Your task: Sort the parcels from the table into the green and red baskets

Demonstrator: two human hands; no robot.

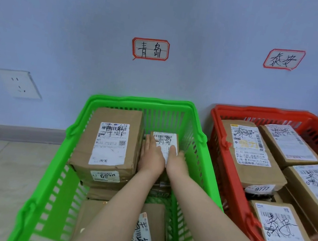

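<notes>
Parcel [163, 139] lies inside green basket [136, 99]; left hand [151, 158] presses straight fingers along its side, right hand [176, 162] clamps thumb over its label.

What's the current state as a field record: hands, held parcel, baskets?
left hand: fingers flat against the small parcel, left side
right hand: holds the small parcel's right side, thumb on its label
small parcel: inside green basket, beside large parcel
green basket: at least three parcels visible
red basket: at least four labelled parcels, no hand in it
</notes>
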